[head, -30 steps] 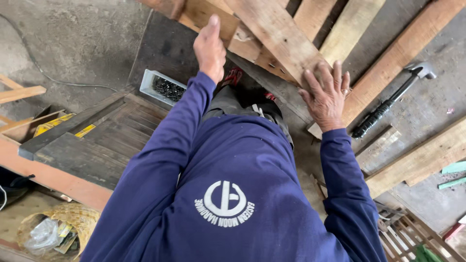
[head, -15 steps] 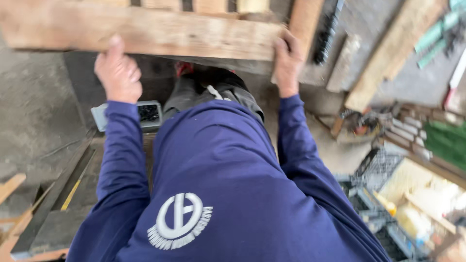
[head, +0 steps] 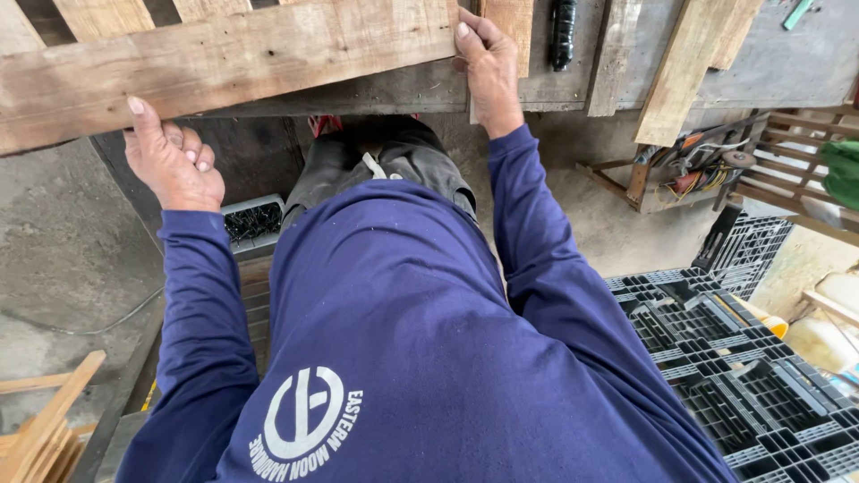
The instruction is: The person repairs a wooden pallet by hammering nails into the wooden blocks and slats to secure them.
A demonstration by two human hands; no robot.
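Rough, weathered brown wooden pallet board [head: 233, 63] now lifted nearer; left hand [head: 170, 165] curled under its edge at 9 o'clock, right hand [head: 488, 67] clamped at 1. Black plastic lattice crates [head: 725, 358] at 4.

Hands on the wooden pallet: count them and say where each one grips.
2. The left hand grips the lower edge of the wooden pallet at the left; the right hand holds the plank's right end. None seem hidden.

Soft even daylight, sharp focus, wide-angle edge distortion.
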